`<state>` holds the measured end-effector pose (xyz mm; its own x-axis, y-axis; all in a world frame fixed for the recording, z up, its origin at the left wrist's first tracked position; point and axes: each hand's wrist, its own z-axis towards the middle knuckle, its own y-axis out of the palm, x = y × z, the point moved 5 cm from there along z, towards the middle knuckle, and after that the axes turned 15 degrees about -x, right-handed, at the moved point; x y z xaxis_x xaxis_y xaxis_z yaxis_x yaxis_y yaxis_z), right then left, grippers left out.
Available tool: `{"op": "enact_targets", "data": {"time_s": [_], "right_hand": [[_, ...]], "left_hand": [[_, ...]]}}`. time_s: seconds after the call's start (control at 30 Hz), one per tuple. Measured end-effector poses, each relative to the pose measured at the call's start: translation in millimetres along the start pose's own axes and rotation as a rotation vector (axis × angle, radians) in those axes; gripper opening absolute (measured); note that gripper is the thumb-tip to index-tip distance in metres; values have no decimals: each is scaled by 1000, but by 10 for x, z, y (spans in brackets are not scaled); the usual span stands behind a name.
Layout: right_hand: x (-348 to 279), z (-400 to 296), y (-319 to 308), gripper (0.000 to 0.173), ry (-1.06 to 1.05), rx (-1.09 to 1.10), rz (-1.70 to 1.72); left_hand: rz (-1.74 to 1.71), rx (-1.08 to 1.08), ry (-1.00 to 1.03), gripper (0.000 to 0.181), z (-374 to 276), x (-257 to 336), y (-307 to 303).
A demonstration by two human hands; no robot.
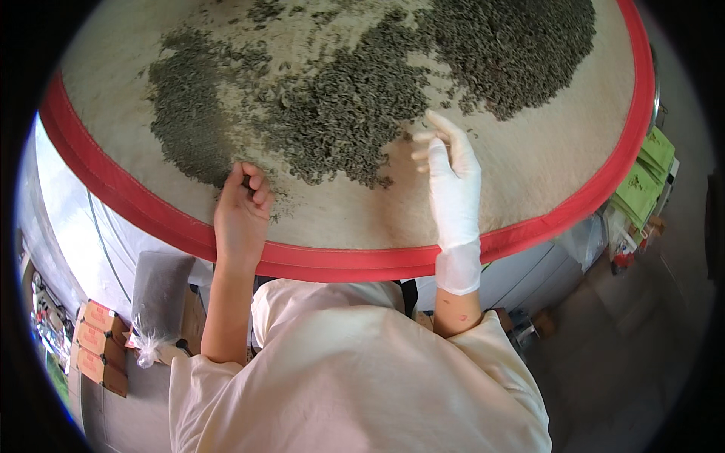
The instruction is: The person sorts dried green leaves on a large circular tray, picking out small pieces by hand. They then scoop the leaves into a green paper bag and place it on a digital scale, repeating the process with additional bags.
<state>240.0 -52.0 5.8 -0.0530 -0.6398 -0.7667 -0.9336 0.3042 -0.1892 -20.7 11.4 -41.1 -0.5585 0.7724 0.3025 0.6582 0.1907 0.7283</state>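
Dark, curled dried leaves, probably tea, lie in heaps on a large round pale cloth surface [510,187] with a red fabric rim. My bare left hand [245,198] is at the lower edge of the left heap [190,107], fingers curled with small gaps; whether it holds any leaves cannot be told. My right hand [453,158], in a white glove, hovers or rests just right of the middle heap [345,107]; its fingers are apart and slightly bent, with nothing seen between them. The largest heap [515,51] lies at the upper right, beyond my right hand.
The red rim [351,263] runs close before my body, under both wrists. Stacked cardboard boxes [102,340] and a filled clear plastic bag [161,294] stand low at the left. Green sheets or packets [640,187] lie beyond the rim at the right.
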Motion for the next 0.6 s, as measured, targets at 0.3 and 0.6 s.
{"op": "enact_targets", "data": {"time_s": [0.3, 0.6], "right_hand": [[-183, 55, 589, 20, -432, -59, -826], [40, 171, 708, 10, -305, -84, -528]], "left_hand": [[-25, 19, 10, 21, -35, 28, -37], [-22, 10, -6, 21, -35, -17, -22]]}}
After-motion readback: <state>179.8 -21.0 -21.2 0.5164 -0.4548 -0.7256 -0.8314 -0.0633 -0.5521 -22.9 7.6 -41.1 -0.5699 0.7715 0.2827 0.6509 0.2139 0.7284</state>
